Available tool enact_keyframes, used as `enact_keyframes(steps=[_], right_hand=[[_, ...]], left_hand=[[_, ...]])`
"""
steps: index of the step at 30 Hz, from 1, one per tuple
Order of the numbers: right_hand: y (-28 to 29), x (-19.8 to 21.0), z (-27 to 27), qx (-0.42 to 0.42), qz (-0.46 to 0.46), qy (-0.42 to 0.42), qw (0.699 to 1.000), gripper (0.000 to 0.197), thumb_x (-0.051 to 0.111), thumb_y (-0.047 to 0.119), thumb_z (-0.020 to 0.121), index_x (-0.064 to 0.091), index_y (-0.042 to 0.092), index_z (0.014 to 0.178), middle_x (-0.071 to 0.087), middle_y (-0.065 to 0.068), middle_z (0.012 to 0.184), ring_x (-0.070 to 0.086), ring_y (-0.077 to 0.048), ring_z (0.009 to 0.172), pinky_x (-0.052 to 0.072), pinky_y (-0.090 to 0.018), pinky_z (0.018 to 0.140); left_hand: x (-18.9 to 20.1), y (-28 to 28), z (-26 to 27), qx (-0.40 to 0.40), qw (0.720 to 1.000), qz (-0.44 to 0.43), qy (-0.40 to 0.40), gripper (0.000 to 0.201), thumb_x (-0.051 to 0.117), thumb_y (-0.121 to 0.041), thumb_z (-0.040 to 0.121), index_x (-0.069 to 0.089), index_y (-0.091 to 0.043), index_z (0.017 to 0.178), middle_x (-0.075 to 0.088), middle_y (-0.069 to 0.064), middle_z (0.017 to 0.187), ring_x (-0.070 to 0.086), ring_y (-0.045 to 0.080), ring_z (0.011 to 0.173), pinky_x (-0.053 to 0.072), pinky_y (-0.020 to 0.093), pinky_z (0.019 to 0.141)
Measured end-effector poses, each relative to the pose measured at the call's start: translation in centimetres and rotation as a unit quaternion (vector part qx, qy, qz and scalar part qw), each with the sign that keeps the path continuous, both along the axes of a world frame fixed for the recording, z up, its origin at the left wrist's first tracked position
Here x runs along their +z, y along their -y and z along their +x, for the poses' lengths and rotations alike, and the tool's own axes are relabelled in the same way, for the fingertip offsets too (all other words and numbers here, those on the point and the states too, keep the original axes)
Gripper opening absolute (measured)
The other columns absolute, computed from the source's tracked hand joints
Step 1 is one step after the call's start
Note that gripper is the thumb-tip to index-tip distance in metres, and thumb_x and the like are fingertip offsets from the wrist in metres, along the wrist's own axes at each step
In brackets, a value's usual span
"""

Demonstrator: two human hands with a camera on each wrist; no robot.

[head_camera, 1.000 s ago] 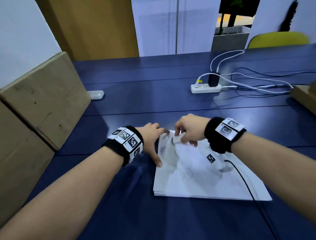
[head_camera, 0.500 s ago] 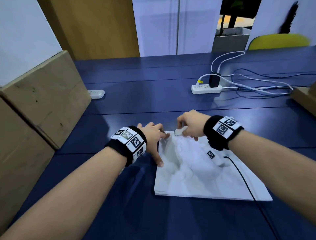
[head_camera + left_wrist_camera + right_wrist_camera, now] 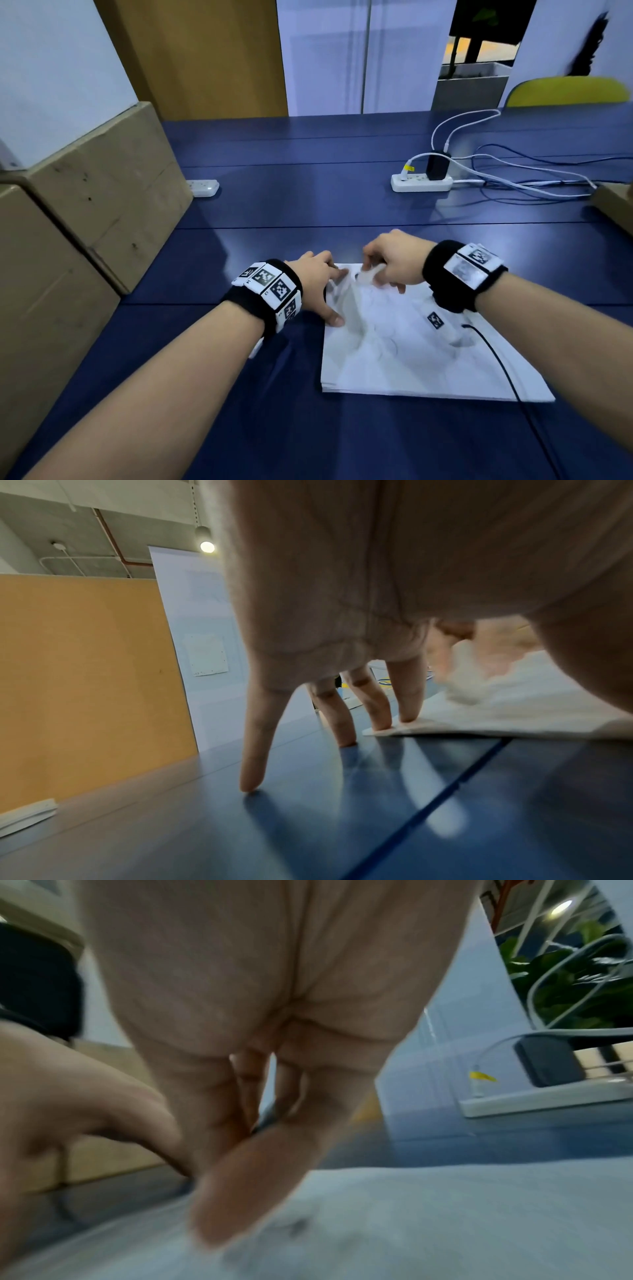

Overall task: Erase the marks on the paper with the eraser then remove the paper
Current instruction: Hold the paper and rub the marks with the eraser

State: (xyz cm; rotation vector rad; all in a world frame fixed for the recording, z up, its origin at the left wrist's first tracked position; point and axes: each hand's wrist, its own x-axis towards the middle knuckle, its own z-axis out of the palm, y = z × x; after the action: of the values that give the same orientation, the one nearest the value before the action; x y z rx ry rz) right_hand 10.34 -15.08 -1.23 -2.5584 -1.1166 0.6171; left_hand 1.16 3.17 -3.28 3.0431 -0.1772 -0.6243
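A stack of white paper (image 3: 411, 363) lies on the blue table (image 3: 308, 212), creased near its far left corner. My left hand (image 3: 322, 284) presses that corner flat with straight, spread fingers (image 3: 407, 693); the thumb rests on the left edge. My right hand (image 3: 376, 270) pinches a small white eraser (image 3: 368, 275) and holds it down on the sheet just right of the left hand. In the right wrist view the right hand's fingers (image 3: 246, 1177) are blurred over the paper (image 3: 445, 1218), with a dark smudge (image 3: 298, 1227) beside them.
Cardboard boxes (image 3: 102, 192) line the left side, and another box (image 3: 616, 205) sits at the right edge. A power strip (image 3: 421, 182) with cables (image 3: 513, 171) lies beyond the paper, a second strip (image 3: 203, 187) at the far left. A black cable (image 3: 493, 356) crosses the paper.
My right hand has rubbed the eraser away and back over the far left part of the sheet, and the creases there have shifted. The left hand has stayed on the corner.
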Motion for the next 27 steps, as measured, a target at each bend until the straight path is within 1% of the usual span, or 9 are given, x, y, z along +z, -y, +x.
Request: enact_keyframes(steps=[2, 4, 8, 11, 16, 19, 22, 25, 27], right_hand=[[0.4, 0.3, -1.4, 0.052, -0.037, -0.052, 0.997, 0.018, 0.074, 0.007, 0.076, 0.065, 0.022, 0.080, 0.069, 0.005, 0.062, 0.070, -0.023, 0.048, 0.055, -0.022, 0.053], [0.3, 0.2, -1.8, 0.070, -0.061, -0.053, 0.994, 0.017, 0.075, 0.009, 0.075, 0.067, 0.021, 0.083, 0.072, 0.002, 0.062, 0.069, -0.022, 0.047, 0.050, -0.017, 0.051], [-0.4, -0.2, 0.6, -0.032, -0.007, 0.029, 0.999, 0.017, 0.066, 0.006, 0.077, 0.064, 0.017, 0.090, 0.066, 0.003, 0.059, 0.069, -0.022, 0.046, 0.061, -0.032, 0.061], [-0.3, -0.4, 1.0, -0.047, 0.020, 0.021, 0.998, 0.016, 0.066, 0.006, 0.077, 0.062, 0.018, 0.087, 0.068, -0.002, 0.062, 0.069, -0.022, 0.046, 0.062, -0.036, 0.064], [0.6, -0.3, -1.4, 0.052, -0.043, -0.090, 0.994, 0.019, 0.076, 0.005, 0.074, 0.070, 0.013, 0.090, 0.067, -0.002, 0.061, 0.064, -0.022, 0.044, 0.055, -0.026, 0.051], [0.2, -0.3, -0.1, -0.001, -0.025, -0.033, 0.999, 0.020, 0.072, 0.006, 0.073, 0.069, 0.018, 0.088, 0.069, -0.003, 0.061, 0.067, -0.023, 0.045, 0.054, -0.024, 0.051], [-0.2, -0.4, 1.1, -0.054, 0.018, 0.009, 0.998, 0.018, 0.066, 0.005, 0.074, 0.064, 0.021, 0.082, 0.068, -0.005, 0.064, 0.068, -0.026, 0.046, 0.060, -0.033, 0.054], [0.2, -0.2, 0.1, -0.012, 0.001, -0.003, 1.000, 0.016, 0.070, 0.006, 0.074, 0.064, 0.020, 0.080, 0.066, -0.001, 0.065, 0.067, -0.025, 0.046, 0.053, -0.026, 0.046], [0.5, 0.0, -1.0, 0.042, -0.041, -0.053, 0.997, 0.014, 0.075, 0.008, 0.075, 0.066, 0.017, 0.082, 0.067, 0.000, 0.062, 0.064, -0.022, 0.044, 0.049, -0.022, 0.046]], left_hand=[[-0.1, 0.0, 0.1, 0.000, 1.000, 0.000, 0.001, 0.102, 0.073, -0.070, 0.062, 0.032, -0.032, 0.148, 0.036, -0.005, 0.125, 0.037, 0.021, 0.113, 0.047, 0.046, 0.091], [0.0, 0.0, 0.1, -0.003, 1.000, 0.000, -0.002, 0.103, 0.073, -0.070, 0.063, 0.031, -0.031, 0.148, 0.036, -0.004, 0.127, 0.037, 0.022, 0.113, 0.046, 0.045, 0.094], [0.1, 0.1, 0.2, -0.005, 1.000, -0.001, -0.011, 0.100, 0.074, -0.068, 0.064, 0.033, -0.029, 0.147, 0.036, -0.003, 0.128, 0.037, 0.023, 0.114, 0.046, 0.044, 0.096], [0.1, 0.0, 0.3, -0.002, 1.000, -0.001, -0.011, 0.101, 0.074, -0.068, 0.063, 0.033, -0.029, 0.147, 0.036, -0.003, 0.128, 0.037, 0.023, 0.114, 0.045, 0.045, 0.096], [-0.1, 0.0, 0.4, -0.006, 1.000, -0.002, -0.006, 0.102, 0.075, -0.068, 0.062, 0.035, -0.028, 0.147, 0.036, -0.003, 0.128, 0.038, 0.023, 0.115, 0.046, 0.043, 0.096], [0.1, 0.1, 0.4, -0.007, 1.000, 0.002, -0.009, 0.101, 0.075, -0.068, 0.063, 0.035, -0.028, 0.147, 0.036, -0.002, 0.129, 0.038, 0.023, 0.114, 0.045, 0.043, 0.096], [0.2, 0.1, 0.5, -0.001, 1.000, 0.002, -0.014, 0.101, 0.075, -0.067, 0.063, 0.035, -0.028, 0.146, 0.037, -0.002, 0.128, 0.038, 0.023, 0.114, 0.046, 0.045, 0.095], [0.1, 0.2, 0.5, -0.001, 1.000, 0.003, -0.015, 0.101, 0.076, -0.067, 0.063, 0.035, -0.027, 0.146, 0.037, -0.003, 0.127, 0.038, 0.023, 0.114, 0.046, 0.044, 0.095], [0.1, 0.2, 0.5, 0.000, 1.000, 0.002, -0.012, 0.102, 0.076, -0.067, 0.062, 0.035, -0.027, 0.147, 0.037, -0.003, 0.127, 0.039, 0.023, 0.114, 0.046, 0.044, 0.095]])
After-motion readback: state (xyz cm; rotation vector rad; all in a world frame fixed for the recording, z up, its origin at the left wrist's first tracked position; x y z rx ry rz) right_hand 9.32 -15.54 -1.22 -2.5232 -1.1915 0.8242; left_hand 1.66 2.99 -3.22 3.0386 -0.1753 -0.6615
